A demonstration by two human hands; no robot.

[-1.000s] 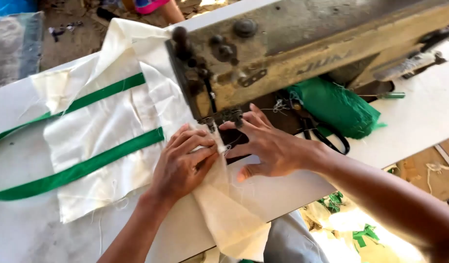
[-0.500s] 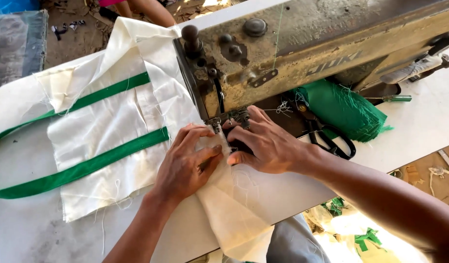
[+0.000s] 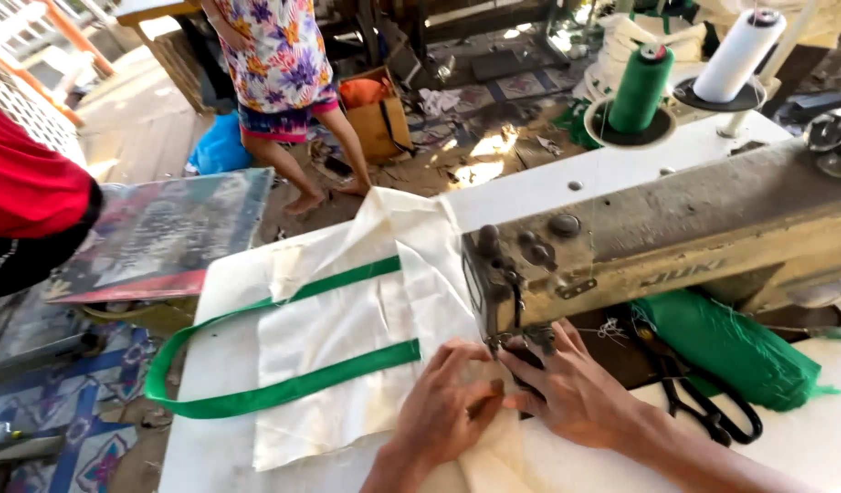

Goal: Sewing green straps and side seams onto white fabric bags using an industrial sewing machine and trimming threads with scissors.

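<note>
1. At far left on the white table (image 3: 201, 438): green strap (image 3: 283, 393) looped over the edge, stitched across cream cloth (image 3: 347, 338).
2. Near centre: left hand (image 3: 443, 406) flat on the cloth, fingers spread, pressing, gripping nothing.
3. Just right, touching it: right hand (image 3: 571, 393) open, fingertips on the cloth under the needle of the worn sewing machine (image 3: 658, 237).
4. Farther right: black scissors (image 3: 704, 402), green fabric roll (image 3: 735, 351).
5. Behind the machine: green thread cone (image 3: 640, 87), white thread cone (image 3: 738, 55).

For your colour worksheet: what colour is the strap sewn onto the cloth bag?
Green, the strap on the cream cloth bag, clearest in the head view.
</note>
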